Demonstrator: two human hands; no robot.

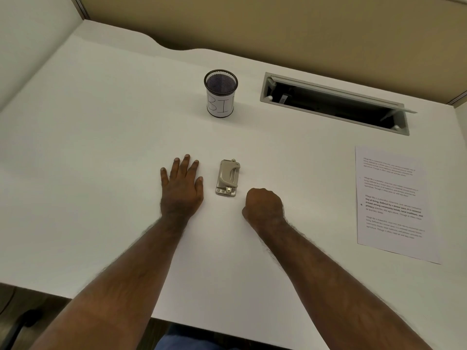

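A small beige hole punch (227, 178) lies on the white desk (101, 147), between my two hands and touched by neither. My left hand (182, 185) rests flat on the desk just left of the punch, fingers straight and spread. To the punch's lower right, my right hand (264, 205) sits on the desk as a fist, fingers curled under, with nothing visible in it. A black mesh cup (220, 93) with a white paper label stands farther back. A printed sheet of paper (391, 203) lies flat at the right.
An open cable slot (333, 103) with a grey frame is cut into the desk at the back right. Beige partition walls (278, 26) enclose the desk at the back and left. The desk's front edge runs near my elbows.
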